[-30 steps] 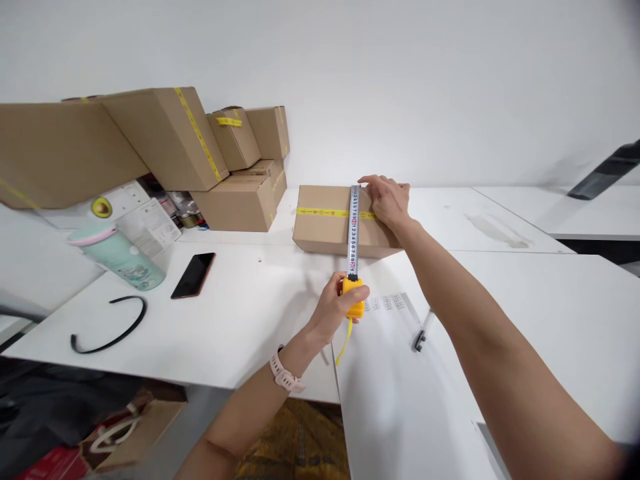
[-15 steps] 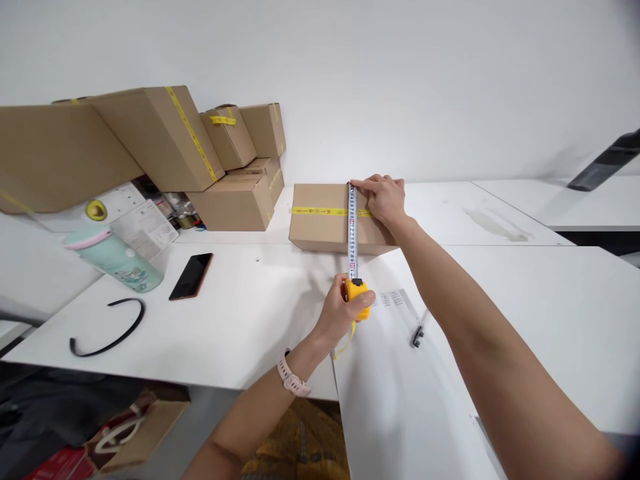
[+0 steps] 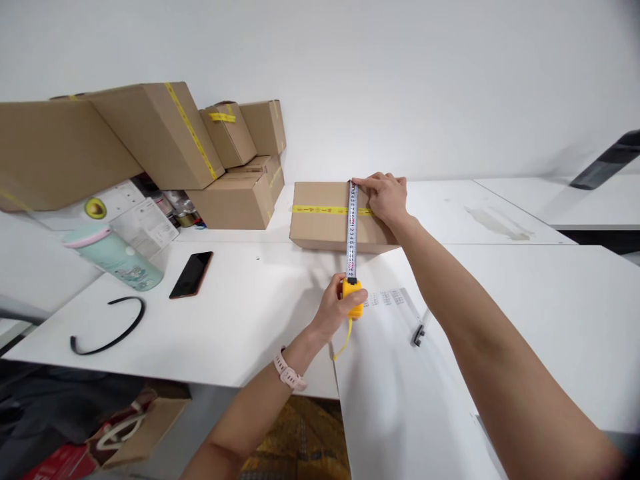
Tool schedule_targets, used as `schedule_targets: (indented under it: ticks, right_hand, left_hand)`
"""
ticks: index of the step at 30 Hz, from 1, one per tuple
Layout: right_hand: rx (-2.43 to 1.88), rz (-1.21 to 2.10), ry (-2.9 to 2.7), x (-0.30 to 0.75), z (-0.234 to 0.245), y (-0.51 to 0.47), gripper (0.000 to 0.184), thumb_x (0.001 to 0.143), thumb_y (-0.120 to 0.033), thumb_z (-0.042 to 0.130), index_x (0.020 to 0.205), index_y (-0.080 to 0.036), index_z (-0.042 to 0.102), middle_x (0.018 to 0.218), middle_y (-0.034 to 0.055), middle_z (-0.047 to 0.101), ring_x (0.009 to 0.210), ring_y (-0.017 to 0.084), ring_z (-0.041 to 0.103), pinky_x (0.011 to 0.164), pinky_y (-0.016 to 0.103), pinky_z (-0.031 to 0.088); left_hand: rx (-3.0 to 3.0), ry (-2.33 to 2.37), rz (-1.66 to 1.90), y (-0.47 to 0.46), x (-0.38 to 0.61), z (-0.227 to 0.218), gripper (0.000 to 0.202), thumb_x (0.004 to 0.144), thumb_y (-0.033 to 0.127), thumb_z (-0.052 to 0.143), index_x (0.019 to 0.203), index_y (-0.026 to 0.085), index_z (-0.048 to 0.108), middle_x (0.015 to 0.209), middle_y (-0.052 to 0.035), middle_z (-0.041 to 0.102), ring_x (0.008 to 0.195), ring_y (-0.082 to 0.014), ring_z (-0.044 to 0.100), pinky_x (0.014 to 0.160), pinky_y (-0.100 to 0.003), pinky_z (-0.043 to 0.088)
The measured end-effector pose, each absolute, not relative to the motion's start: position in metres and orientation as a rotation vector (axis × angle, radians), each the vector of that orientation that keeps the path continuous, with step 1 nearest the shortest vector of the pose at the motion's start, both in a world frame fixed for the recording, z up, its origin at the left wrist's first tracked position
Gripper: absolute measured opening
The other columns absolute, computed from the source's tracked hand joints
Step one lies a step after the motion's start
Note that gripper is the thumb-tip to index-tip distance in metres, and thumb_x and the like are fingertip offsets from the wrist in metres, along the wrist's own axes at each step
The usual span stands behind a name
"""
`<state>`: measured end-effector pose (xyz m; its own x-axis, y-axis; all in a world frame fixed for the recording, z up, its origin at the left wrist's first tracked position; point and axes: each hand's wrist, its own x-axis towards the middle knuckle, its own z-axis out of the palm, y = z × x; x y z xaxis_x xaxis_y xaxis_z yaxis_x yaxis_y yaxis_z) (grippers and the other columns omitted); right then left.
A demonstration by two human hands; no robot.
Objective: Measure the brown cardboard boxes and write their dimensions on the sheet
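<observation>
A flat cardboard box (image 3: 320,230) with a yellow tape strip lies on the white table (image 3: 240,320). A white measuring tape blade (image 3: 351,230) is stretched across the box from its far edge to its near edge. My right hand (image 3: 384,199) pinches the blade's end against the far top edge of the box. My left hand (image 3: 336,312), with a pink watch at the wrist, is wrapped round the yellow tape measure case (image 3: 354,298) just in front of the box.
Several cardboard boxes (image 3: 165,140) are stacked at the back left. A mint cup (image 3: 114,257), a black phone (image 3: 191,274) and a black curved band (image 3: 107,327) lie on the left. A printed sheet (image 3: 387,298) and a pen (image 3: 419,331) sit under my right arm.
The tape case in my left hand shifted slightly right and back again. My right hand stayed on the blade's end at the box's far edge.
</observation>
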<state>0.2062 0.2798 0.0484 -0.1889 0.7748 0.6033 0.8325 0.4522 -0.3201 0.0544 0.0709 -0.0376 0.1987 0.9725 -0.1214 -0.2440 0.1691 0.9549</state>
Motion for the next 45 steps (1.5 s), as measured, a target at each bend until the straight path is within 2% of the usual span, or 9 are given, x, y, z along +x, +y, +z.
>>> schedule_targets:
  ticks: [8, 11, 16, 28, 32, 35, 37, 40, 45]
  right_hand:
    - [-1.349, -0.142, -1.979, 0.207, 0.045, 0.281, 0.053, 0.100, -0.023, 0.025, 0.129, -0.030, 0.069, 0.113, 0.0087, 0.069, 0.100, 0.029, 0.052, 0.091, 0.047, 0.030]
    - [-1.386, -0.223, -1.977, 0.204, 0.044, 0.278, 0.049, 0.102, -0.036, 0.028, 0.135, -0.030, 0.063, 0.110, 0.0097, 0.069, 0.102, 0.031, 0.051, 0.092, 0.048, 0.030]
    - [-1.425, -0.360, -1.978, 0.199, 0.041, 0.247, 0.049, 0.100, -0.055, 0.033, 0.116, -0.027, 0.069, 0.110, 0.0126, 0.068, 0.105, 0.034, 0.049, 0.094, 0.052, 0.030]
    - [-1.420, -0.128, -1.969, 0.200, -0.030, 0.156, 0.045, 0.103, -0.050, 0.030, 0.131, -0.034, 0.061, 0.137, 0.0079, 0.061, 0.128, 0.031, 0.047, 0.106, 0.053, 0.029]
    - [-1.254, 0.473, -1.719, 0.212, 0.006, 0.115, 0.068, 0.101, -0.064, 0.012, 0.134, -0.032, 0.062, 0.112, 0.0095, 0.070, 0.106, 0.028, 0.062, 0.089, 0.048, 0.048]
    - [-1.149, 0.804, -1.663, 0.228, 0.025, 0.071, 0.055, 0.095, -0.071, 0.038, 0.119, -0.034, 0.071, 0.086, 0.0057, 0.068, 0.078, 0.023, 0.064, 0.069, 0.041, 0.053]
    - [-1.164, 0.875, -1.631, 0.239, 0.023, 0.046, 0.036, 0.091, -0.064, 0.057, 0.102, -0.036, 0.076, 0.072, 0.0027, 0.062, 0.064, 0.020, 0.059, 0.057, 0.038, 0.050]
    - [-1.178, 0.882, -1.529, 0.246, 0.004, 0.015, 0.023, 0.091, -0.054, 0.064, 0.090, -0.035, 0.075, 0.064, 0.0007, 0.056, 0.052, 0.017, 0.051, 0.044, 0.036, 0.044]
    - [-0.960, 0.978, -1.727, 0.210, -0.037, -0.039, 0.016, 0.097, -0.033, 0.059, 0.102, -0.042, 0.072, 0.068, -0.0027, 0.064, 0.052, 0.016, 0.057, 0.041, 0.032, 0.045]
  left_hand:
    - [1.010, 0.926, 1.082, 0.071, 0.045, -0.037, 0.043, 0.074, 0.043, 0.077, 0.101, 0.022, 0.051, 0.099, -0.0038, 0.065, 0.064, -0.0110, 0.056, 0.056, -0.026, 0.046]
    - [1.024, 0.897, 1.161, 0.056, 0.041, -0.033, 0.042, 0.077, 0.044, 0.075, 0.106, 0.022, 0.053, 0.104, -0.0049, 0.065, 0.069, -0.0125, 0.058, 0.059, -0.027, 0.048]
    - [1.128, 0.924, 1.335, 0.006, 0.022, -0.033, 0.049, 0.078, 0.045, 0.077, 0.117, 0.027, 0.054, 0.117, -0.0054, 0.062, 0.079, -0.0147, 0.058, 0.068, -0.029, 0.052]
    - [1.080, 0.988, 0.926, -0.106, -0.004, -0.070, 0.061, 0.071, 0.045, 0.077, 0.124, 0.027, 0.052, 0.105, -0.0044, 0.058, 0.078, -0.0163, 0.050, 0.068, -0.028, 0.044]
    - [1.176, 1.025, 0.810, -0.119, -0.008, -0.066, 0.060, 0.067, 0.033, 0.075, 0.122, 0.027, 0.053, 0.100, -0.0022, 0.059, 0.080, -0.0175, 0.051, 0.070, -0.028, 0.044]
    - [1.285, 1.071, 0.663, -0.124, -0.010, -0.062, 0.059, 0.063, 0.024, 0.074, 0.119, 0.027, 0.056, 0.092, 0.0005, 0.058, 0.075, -0.0166, 0.049, 0.067, -0.027, 0.042]
    - [1.350, 1.078, 0.561, -0.127, -0.011, -0.062, 0.060, 0.061, 0.025, 0.076, 0.118, 0.027, 0.057, 0.089, 0.0013, 0.058, 0.074, -0.0169, 0.049, 0.067, -0.028, 0.042]
    - [1.384, 1.126, 0.496, -0.131, -0.011, -0.068, 0.079, 0.060, 0.025, 0.079, 0.133, 0.028, 0.051, 0.103, -0.0020, 0.061, 0.086, -0.0218, 0.055, 0.079, -0.034, 0.047]
    - [1.273, 1.118, 0.717, -0.132, -0.007, -0.076, 0.117, 0.058, 0.032, 0.089, 0.154, 0.032, 0.021, 0.137, -0.0117, 0.050, 0.119, -0.0321, 0.055, 0.099, -0.043, 0.047]
